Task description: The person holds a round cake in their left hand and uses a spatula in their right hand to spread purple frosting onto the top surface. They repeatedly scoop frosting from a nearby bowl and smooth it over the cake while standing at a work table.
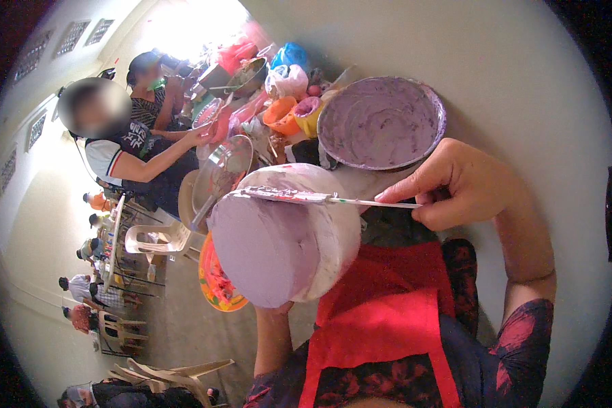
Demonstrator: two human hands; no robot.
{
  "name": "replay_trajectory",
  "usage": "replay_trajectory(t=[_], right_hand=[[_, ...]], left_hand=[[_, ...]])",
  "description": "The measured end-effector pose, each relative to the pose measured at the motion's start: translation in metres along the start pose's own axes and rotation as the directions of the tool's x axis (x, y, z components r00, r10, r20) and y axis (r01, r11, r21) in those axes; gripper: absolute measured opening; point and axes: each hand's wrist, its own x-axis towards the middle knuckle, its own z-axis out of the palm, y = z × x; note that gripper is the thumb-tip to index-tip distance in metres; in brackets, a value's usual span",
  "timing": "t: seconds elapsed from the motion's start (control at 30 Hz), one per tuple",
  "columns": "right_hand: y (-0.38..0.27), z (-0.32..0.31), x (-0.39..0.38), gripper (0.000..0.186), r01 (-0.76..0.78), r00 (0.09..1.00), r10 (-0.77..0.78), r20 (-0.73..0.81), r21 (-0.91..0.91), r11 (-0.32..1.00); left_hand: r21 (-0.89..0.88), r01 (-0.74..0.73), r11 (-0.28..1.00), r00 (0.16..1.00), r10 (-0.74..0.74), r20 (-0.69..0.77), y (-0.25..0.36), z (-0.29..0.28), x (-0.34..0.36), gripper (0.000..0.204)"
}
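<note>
I see the right hand [464,185] gripping a spatula [367,202]; left hand [277,309], I can't tell. Purple-filled basin [381,126] on the tabletop [368,181], plastic chair [160,238] beyond.

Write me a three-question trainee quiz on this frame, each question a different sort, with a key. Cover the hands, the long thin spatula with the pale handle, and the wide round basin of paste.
1. Which hand holds the long, thin, pale-handled spatula?

2. True or false: the wide, round, thin-rimmed basin holds bright green paste.

3. Where does the left hand show?
A. On the spatula
B. Mostly hidden, at the lower edge of the round block with the flat lavender face
C. Inside the basin

Key:
1. The right hand.
2. False; the paste is lavender.
3. B.
</note>
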Motion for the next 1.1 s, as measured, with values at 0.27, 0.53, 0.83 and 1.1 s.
replay_trajectory(t=[0.27, 0.53, 0.83, 1.1], right_hand=[[0.010, 0.015, -0.008, 0.037, 0.033, 0.999, -0.033, -0.037, -0.006, 0.999], [0.023, 0.049, -0.013, 0.042, 0.135, 0.982, -0.132, -0.133, 0.014, 0.991], [0.038, 0.101, -0.014, 0.043, 0.276, 0.907, -0.321, -0.274, -0.188, 0.942], [0.035, 0.090, -0.035, 0.042, 0.294, 0.917, -0.277, -0.287, 0.015, 0.956]], left_hand=[[-0.014, 0.025, 1.000, 1.000, -0.026, -0.003, -0.002, -0.007, 0.002, 0.078], [-0.027, -0.078, 0.997, 0.994, 0.075, -0.075, -0.003, 0.008, 0.011, 0.083], [-0.081, -0.063, 0.995, 0.995, 0.069, 0.075, -0.003, 0.010, 0.017, 0.082], [-0.181, -0.160, 0.970, 0.982, 0.175, 0.067, 0.004, -0.014, 0.023, 0.077]])
